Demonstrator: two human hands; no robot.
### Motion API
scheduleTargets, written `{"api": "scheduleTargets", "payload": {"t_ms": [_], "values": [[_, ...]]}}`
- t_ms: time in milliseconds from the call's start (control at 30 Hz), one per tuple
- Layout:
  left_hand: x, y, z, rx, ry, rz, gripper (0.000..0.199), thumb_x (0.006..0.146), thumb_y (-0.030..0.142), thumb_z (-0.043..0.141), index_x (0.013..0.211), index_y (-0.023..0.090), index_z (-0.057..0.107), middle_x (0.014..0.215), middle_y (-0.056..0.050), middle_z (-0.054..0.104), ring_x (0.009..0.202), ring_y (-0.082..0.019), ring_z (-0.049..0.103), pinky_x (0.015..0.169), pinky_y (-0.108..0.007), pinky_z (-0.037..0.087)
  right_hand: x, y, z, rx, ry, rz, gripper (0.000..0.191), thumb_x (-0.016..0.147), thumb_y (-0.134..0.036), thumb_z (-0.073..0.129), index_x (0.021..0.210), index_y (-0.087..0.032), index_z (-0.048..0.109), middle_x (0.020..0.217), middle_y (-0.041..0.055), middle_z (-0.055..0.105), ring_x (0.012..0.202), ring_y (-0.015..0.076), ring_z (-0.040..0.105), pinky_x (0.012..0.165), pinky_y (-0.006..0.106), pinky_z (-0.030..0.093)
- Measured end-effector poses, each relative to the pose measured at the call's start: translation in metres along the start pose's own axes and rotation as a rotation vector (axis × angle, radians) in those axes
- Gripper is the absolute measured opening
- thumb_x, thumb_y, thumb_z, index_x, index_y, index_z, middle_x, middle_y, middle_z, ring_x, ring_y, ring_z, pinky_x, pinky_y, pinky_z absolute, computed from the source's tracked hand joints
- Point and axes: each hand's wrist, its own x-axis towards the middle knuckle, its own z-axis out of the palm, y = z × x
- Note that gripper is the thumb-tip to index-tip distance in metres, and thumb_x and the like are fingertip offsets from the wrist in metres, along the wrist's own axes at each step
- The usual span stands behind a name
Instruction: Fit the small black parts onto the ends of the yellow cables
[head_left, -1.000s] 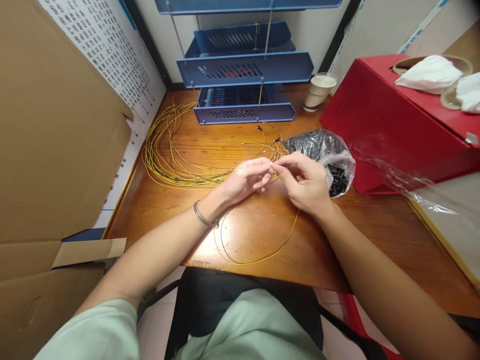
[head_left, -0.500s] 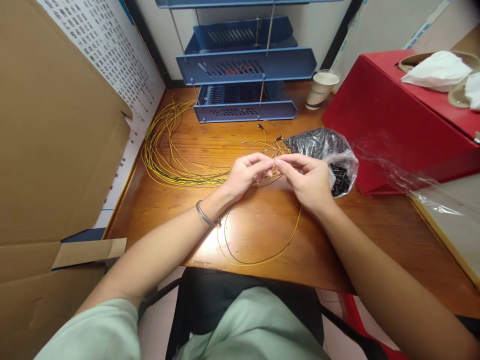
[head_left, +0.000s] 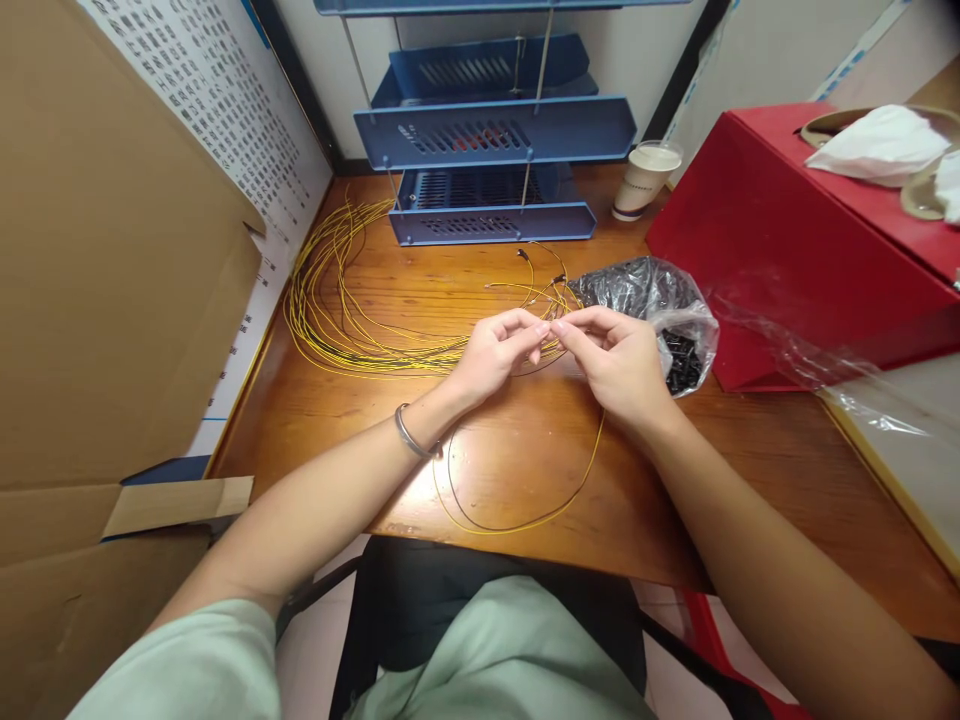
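Observation:
My left hand [head_left: 496, 350] and my right hand [head_left: 615, 362] meet fingertip to fingertip over the wooden desk. Both are pinched closed, and what sits between their fingertips is too small to make out. A bundle of yellow and black wires [head_left: 337, 345] curves from the left and runs beneath my hands. One loose loop of wire [head_left: 574, 495] hangs toward the desk's front edge. Small black connectors [head_left: 557, 280] show on wire ends just beyond my fingers. Beside my right hand lies a clear plastic bag [head_left: 637, 285] of small black pieces [head_left: 681, 360].
A blue tiered tray rack [head_left: 491, 222] stands at the back, with a paper cup [head_left: 643, 182] to its right. At the right is a red box [head_left: 780, 250] with white tissue [head_left: 877, 145] on top. Cardboard [head_left: 112, 250] rises on the left. The desk [head_left: 300, 450] ends before my lap.

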Motion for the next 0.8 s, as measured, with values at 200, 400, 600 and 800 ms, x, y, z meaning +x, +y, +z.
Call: {"api": "scheduleTargets", "payload": {"t_ms": [200, 400, 600, 800], "values": [[-0.0008, 0.0045, -0.0002, -0.023, -0.047, -0.067, 0.035, 0.074, 0.046, 0.076, 0.073, 0.015, 0.059, 0.052, 0.005, 0.054, 0.041, -0.003, 0.032, 0.043, -0.022, 0.021, -0.0035, -0.0013, 0.0032, -0.080, 0.038, -0.092, 0.018, 0.084, -0.038, 0.075, 0.082, -0.020, 0.071, 0.077, 0.0030, 0.073, 0.061, 0.0135, 0.060, 0.049, 0.026, 0.041], [0.0015, 0.0059, -0.0047, -0.111, -0.163, -0.121, 0.027, 0.073, 0.038, 0.071, 0.070, 0.015, 0.057, 0.055, 0.002, 0.057, 0.044, -0.006, 0.039, 0.045, -0.022, 0.030, -0.0079, 0.0012, 0.0026, -0.295, 0.034, -0.335, 0.009, 0.093, -0.027, 0.064, 0.088, -0.021, 0.068, 0.079, 0.0011, 0.069, 0.054, 0.0100, 0.049, 0.053, 0.027, 0.040], [0.0007, 0.0067, -0.0048, -0.179, -0.209, -0.139, 0.023, 0.073, 0.034, 0.065, 0.063, 0.014, 0.058, 0.054, 0.001, 0.056, 0.043, -0.006, 0.039, 0.049, -0.024, 0.035, -0.0071, 0.0048, -0.0014, -0.398, -0.028, -0.570, 0.007, 0.095, -0.024, 0.062, 0.092, -0.022, 0.067, 0.082, 0.0016, 0.068, 0.063, 0.0127, 0.055, 0.058, 0.029, 0.043], [-0.0009, 0.0035, -0.0027, -0.183, -0.090, -0.047, 0.021, 0.074, 0.033, 0.071, 0.069, 0.014, 0.063, 0.056, 0.002, 0.059, 0.047, -0.006, 0.044, 0.048, -0.022, 0.031, -0.0093, 0.0017, 0.0008, -0.328, -0.014, -0.431, 0.008, 0.095, -0.027, 0.062, 0.090, -0.023, 0.067, 0.082, 0.0008, 0.068, 0.056, 0.0106, 0.051, 0.053, 0.029, 0.041]]}}
